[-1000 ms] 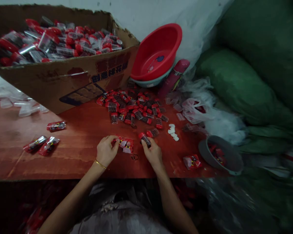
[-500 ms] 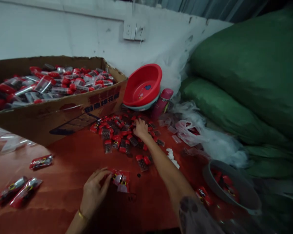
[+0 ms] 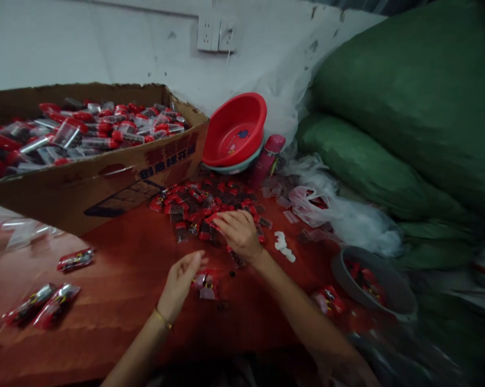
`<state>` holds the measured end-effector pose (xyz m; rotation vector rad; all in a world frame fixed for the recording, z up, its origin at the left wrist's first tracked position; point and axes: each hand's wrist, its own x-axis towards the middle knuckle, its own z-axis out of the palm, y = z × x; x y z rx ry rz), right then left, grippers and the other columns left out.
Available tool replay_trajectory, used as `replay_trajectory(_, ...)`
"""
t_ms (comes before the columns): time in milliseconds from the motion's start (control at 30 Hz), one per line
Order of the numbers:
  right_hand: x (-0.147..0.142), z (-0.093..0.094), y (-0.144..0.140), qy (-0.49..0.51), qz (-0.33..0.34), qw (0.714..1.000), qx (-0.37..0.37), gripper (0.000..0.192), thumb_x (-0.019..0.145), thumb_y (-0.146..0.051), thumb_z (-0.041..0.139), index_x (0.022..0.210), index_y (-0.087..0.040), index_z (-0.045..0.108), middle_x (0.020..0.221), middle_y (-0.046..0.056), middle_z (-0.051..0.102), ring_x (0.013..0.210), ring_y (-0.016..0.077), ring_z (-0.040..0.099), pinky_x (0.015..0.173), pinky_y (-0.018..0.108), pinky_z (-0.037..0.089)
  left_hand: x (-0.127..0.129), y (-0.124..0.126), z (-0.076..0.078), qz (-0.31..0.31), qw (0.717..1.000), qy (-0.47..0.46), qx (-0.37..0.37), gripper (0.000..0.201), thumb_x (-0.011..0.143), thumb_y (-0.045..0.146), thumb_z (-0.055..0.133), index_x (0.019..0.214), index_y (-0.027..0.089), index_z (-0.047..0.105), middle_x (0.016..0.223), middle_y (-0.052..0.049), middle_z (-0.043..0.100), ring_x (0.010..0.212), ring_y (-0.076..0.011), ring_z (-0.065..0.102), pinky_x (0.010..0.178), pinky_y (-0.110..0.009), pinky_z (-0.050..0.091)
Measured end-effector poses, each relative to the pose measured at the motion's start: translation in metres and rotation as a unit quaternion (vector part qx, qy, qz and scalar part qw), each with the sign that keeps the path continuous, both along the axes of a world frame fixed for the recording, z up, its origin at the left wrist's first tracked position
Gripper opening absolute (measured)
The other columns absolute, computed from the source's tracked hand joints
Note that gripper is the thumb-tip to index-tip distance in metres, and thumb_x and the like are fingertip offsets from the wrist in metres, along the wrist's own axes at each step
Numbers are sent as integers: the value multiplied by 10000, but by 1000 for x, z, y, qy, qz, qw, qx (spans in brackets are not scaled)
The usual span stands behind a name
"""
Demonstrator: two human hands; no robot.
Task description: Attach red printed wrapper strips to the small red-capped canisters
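In the head view my right hand [image 3: 239, 234] is closed, its fingertips round a small red-capped container [image 3: 212, 220], mostly hidden by the fingers. It hovers over the near edge of a pile of clear, red-capped containers [image 3: 181, 212] with dark contents. My left hand [image 3: 180, 280] holds nothing; its thumb and fingers are apart, turned toward the right hand. Close beside it on the table lies a flat red-and-clear printed packet [image 3: 208, 286]. A small dark round piece [image 3: 232, 274] rests just right of that packet.
A cardboard box [image 3: 145, 180] full of red-capped tubes stands at left. Several filled packets [image 3: 75, 259] lie before it. Behind the pile are a red basin [image 3: 242, 129] and pink bottle [image 3: 266, 156]. A grey tub [image 3: 391, 301] and green sacks [image 3: 387, 97] occupy the right.
My right hand has drawn back from the pile toward me with a red-capped container. My left hand has left the packet and moved right and up, its fingers opening.
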<state>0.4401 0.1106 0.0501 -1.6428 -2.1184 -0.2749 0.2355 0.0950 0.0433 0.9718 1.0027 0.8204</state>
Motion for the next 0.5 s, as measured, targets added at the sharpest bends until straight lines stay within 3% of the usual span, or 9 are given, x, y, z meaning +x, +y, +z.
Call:
replay_trajectory(67, -21, -9, -35, 5, 57, 998, -6, 318, 899, -237, 432, 1150, -329, 605, 1225, 1, 618, 1152, 187, 497, 1023, 414, 278, 11, -3, 6, 6, 997, -41, -66, 569, 494, 589, 740, 825, 127, 708, 724, -79, 711, 609, -153, 643, 559, -235, 504)
replay_trajectory(133, -38, -21, -61, 38, 78, 996, 3, 333, 892, -214, 423, 1137, -345, 608, 1220, -7, 623, 1156, 180, 501, 1026, 414, 289, 14, -7, 5, 34, 994, -65, -84, 542, 412, 532, 798, 750, 120, 703, 634, -39, 681, 500, -106, 582, 486, -206, 465)
replay_trajectory(200, -50, -34, -79, 113, 48, 992, 38, 352, 888, -201, 406, 1156, -321, 599, 1225, 17, 618, 1158, 185, 505, 1028, 422, 298, 11, -12, 0, 72, 992, -74, -75, 498, 386, 481, 823, 710, 123, 701, 609, -14, 666, 475, -86, 548, 468, -197, 447)
replay_trajectory(267, -59, -45, -90, 245, -18, 967, 63, 352, 887, -230, 406, 1191, -267, 579, 1226, 61, 612, 1158, 201, 511, 1014, 427, 333, 4, -15, -6, 100, 991, -66, -51, 435, 424, 465, 813, 676, 128, 701, 615, -11, 671, 502, -90, 552, 493, -201, 453)
replay_trajectory(333, -68, -52, -96, 421, -64, 904, 29, 350, 906, -305, 379, 1181, -221, 579, 1163, 88, 640, 1079, 205, 570, 939, 405, 424, -3, -18, -12, 104, 994, -43, -9, 367, 486, 445, 792, 657, 132, 705, 619, -14, 680, 543, -102, 567, 548, -213, 467)
replay_trajectory(433, -80, -53, -101, 611, -58, 785, -83, 351, 888, -423, 417, 1042, -201, 640, 953, 59, 703, 858, 185, 649, 769, 331, 514, -8, -23, -18, 77, 995, 6, 59, 266, 557, 386, 768, 636, 138, 710, 605, -10, 680, 574, -116, 576, 606, -227, 471)
replay_trajectory(500, -88, -49, -103, 639, -58, 758, -118, 300, 823, -443, 532, 889, -186, 674, 802, 29, 700, 742, 167, 640, 700, 291, 512, -10, -26, -20, 65, 994, 27, 80, 232, 579, 361, 758, 633, 140, 712, 608, -8, 681, 584, -123, 578, 616, -231, 469)
